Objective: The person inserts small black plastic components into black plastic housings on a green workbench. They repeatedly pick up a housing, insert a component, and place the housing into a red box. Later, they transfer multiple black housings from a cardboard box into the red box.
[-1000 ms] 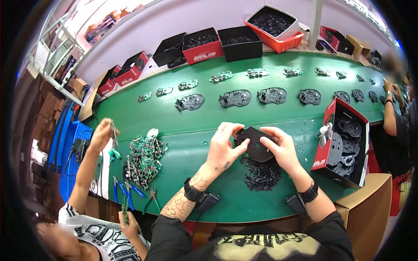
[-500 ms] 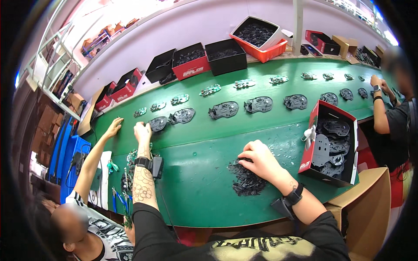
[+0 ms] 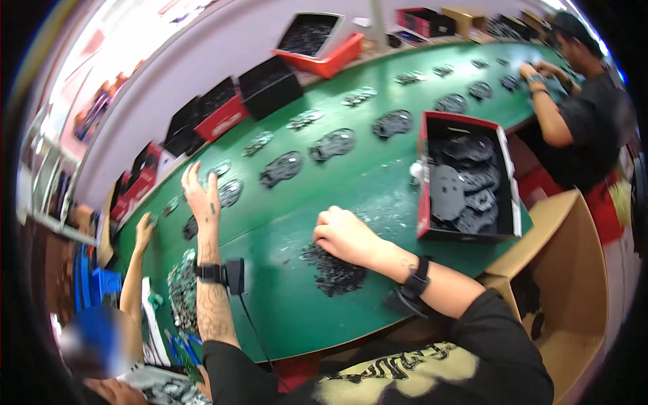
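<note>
My left hand [image 3: 202,198] is raised over the green table, its fingers spread and nothing seen in them. Beside it lie a black plastic mouse-shaped base [image 3: 231,192] and a green circuit board [image 3: 219,168], partly covered by the fingers. My right hand [image 3: 347,236] rests at the upper edge of a heap of small black plastic parts [image 3: 335,275]. Its fingers are curled together against the heap, and what they pinch is hidden. Further along are more black bases [image 3: 281,169] in one row and circuit boards [image 3: 306,119] in another behind it.
An open red-and-black box [image 3: 424,202] of black bases stands right of my right hand, with a cardboard carton [image 3: 574,263] below it. Bins [image 3: 271,86] line the wall. Co-workers sit at left and right; one's hand [image 3: 144,233] reaches in. Boards [image 3: 182,290] are piled by my left forearm.
My view has swung to the right. My left hand has gone from curled fingers beside a black base to spread fingers, held higher. My right hand stays at the heap.
</note>
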Action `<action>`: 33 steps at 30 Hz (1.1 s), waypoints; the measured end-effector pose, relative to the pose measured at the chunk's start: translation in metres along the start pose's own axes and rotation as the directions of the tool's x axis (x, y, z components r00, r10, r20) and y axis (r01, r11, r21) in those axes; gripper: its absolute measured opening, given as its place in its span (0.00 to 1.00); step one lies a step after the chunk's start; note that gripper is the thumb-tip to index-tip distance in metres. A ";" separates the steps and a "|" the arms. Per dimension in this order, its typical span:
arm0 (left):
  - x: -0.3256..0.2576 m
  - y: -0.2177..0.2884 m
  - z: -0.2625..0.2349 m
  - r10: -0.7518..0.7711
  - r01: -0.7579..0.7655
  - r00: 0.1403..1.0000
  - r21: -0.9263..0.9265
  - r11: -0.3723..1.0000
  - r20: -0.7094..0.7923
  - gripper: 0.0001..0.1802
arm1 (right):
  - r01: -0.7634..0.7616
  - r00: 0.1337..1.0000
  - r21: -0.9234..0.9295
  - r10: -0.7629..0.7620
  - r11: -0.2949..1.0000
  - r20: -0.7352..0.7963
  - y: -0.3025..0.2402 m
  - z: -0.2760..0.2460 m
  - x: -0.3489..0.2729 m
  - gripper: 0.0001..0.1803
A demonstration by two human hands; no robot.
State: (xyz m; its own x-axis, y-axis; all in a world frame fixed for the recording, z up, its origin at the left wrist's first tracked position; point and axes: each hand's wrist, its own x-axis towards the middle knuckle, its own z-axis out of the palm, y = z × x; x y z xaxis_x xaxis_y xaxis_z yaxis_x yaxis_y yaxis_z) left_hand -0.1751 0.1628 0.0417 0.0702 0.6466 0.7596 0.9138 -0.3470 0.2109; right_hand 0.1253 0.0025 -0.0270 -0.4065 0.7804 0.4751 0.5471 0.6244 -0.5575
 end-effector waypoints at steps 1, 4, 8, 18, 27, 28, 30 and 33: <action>0.009 0.066 0.000 0.031 0.016 0.992 -0.356 0.934 0.126 0.21 | 0.014 1.000 -0.001 -0.014 1.000 -0.027 0.007 0.002 -0.002 0.03; 0.006 0.229 -0.021 0.437 -0.118 0.841 -0.681 0.723 0.318 0.17 | 0.052 0.996 -0.014 -0.053 0.999 -0.078 0.006 0.004 -0.001 0.04; -0.026 0.352 0.013 0.858 -0.516 0.505 -0.765 0.386 0.092 0.18 | 0.300 0.952 -0.198 -0.307 0.933 -0.001 0.012 0.010 0.011 0.07; -0.078 0.391 0.059 0.826 -0.637 0.312 -0.541 0.549 0.470 0.29 | 0.222 0.965 0.056 -0.228 0.973 0.132 0.028 0.016 0.003 0.09; -0.039 0.376 0.040 0.844 -0.308 0.484 -0.857 0.412 0.231 0.49 | 0.026 1.000 0.162 -0.027 0.986 0.008 0.010 0.005 0.013 0.05; -0.036 0.366 0.033 0.770 -0.247 0.620 -0.894 0.375 0.152 0.51 | 0.023 0.999 0.226 -0.013 0.974 -0.043 0.007 0.010 0.014 0.05; -0.022 0.353 0.028 0.668 -0.123 0.740 -0.961 0.246 0.076 0.49 | -0.057 0.998 0.225 0.063 0.973 -0.017 0.021 0.001 0.008 0.06; -0.017 0.301 -0.004 0.332 0.290 0.909 -0.954 -0.076 0.250 0.39 | -0.029 0.981 0.331 0.091 0.943 -0.173 0.022 0.006 0.001 0.08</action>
State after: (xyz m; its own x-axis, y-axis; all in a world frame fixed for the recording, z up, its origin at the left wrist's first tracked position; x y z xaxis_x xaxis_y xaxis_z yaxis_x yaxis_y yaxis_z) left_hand 0.0974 0.0446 0.0947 0.4676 0.6428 0.6068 -0.4303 -0.4341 0.7914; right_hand 0.1325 0.0172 -0.0428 -0.2224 0.8161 0.5334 0.2855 0.5776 -0.7647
